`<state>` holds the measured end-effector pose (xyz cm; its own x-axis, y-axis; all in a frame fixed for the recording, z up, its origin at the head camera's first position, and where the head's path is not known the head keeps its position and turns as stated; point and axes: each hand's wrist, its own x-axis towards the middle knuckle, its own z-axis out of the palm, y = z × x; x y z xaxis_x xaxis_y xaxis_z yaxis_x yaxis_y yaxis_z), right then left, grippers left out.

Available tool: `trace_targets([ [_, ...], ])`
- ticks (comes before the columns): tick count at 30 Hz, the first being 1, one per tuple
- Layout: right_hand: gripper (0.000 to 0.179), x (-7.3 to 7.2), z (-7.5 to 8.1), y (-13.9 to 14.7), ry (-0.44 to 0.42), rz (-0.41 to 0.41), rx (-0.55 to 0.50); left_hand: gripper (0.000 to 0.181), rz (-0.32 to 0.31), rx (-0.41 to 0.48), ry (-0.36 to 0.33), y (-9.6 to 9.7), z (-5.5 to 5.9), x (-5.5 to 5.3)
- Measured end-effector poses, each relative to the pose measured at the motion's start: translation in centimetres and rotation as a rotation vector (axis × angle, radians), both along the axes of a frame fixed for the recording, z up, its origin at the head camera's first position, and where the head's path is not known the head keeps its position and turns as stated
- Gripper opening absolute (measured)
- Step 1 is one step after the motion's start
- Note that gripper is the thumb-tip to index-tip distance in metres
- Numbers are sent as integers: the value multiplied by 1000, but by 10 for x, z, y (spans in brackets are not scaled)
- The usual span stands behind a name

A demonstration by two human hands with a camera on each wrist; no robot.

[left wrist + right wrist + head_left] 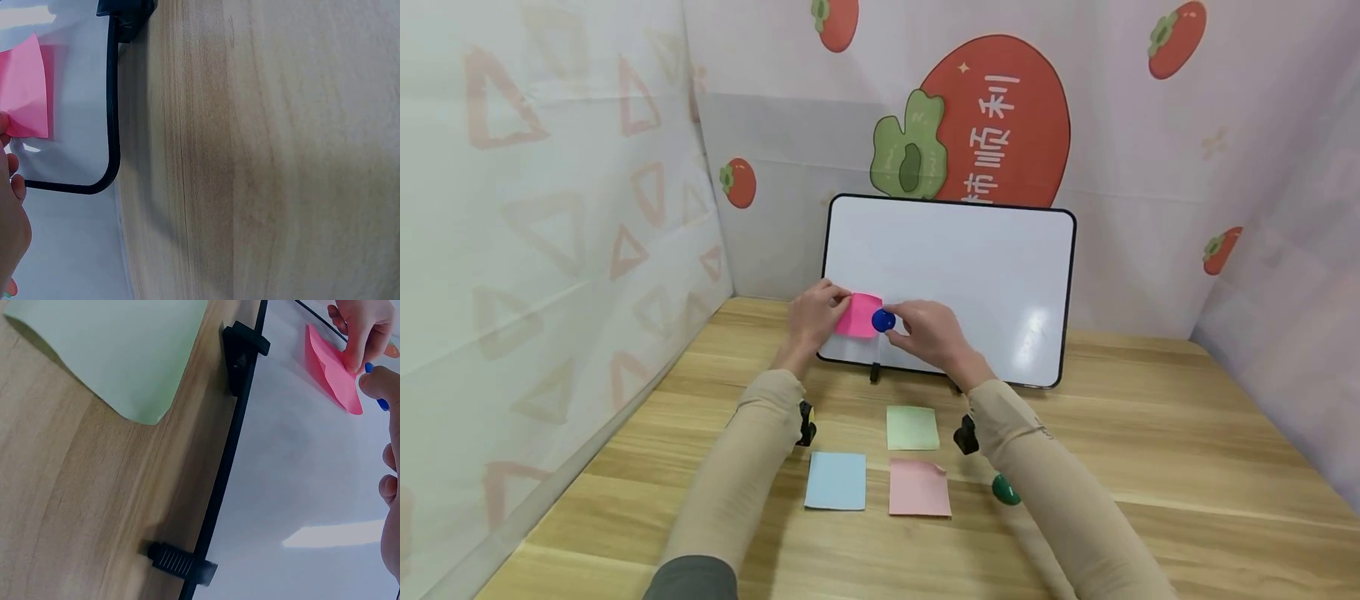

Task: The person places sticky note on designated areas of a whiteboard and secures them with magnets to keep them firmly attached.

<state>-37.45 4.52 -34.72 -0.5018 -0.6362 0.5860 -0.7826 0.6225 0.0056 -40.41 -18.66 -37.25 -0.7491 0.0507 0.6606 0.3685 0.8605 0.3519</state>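
A bright pink sticky note [860, 317] lies against the lower left part of the whiteboard [955, 267]. My left hand [811, 321] pinches its left edge between thumb and fingers. In the right wrist view the note [331, 372] bows away from the board. My right hand [932, 335] holds a round blue magnet [883, 320] between thumb and index finger, overlapping the note's right edge. Only part of the left hand [11, 212] shows in the left wrist view.
The black-framed board stands on small black feet [875, 372] on the wooden table. In front of it lie a pale green note [913, 428], a blue note [836, 482] and a light pink note [919, 488]. A green magnet [1006, 490] sits beside the right forearm.
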Motion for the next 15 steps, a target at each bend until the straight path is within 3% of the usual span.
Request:
trace_targets([
  [6, 36, -8, 7, -21, 75, -46, 36, 15, -13, -16, 46, -2, 2, -2],
  [15, 38, -20, 7, -30, 43, -109, 50, 14, -25, -41, 63, -1, 0, -1],
])
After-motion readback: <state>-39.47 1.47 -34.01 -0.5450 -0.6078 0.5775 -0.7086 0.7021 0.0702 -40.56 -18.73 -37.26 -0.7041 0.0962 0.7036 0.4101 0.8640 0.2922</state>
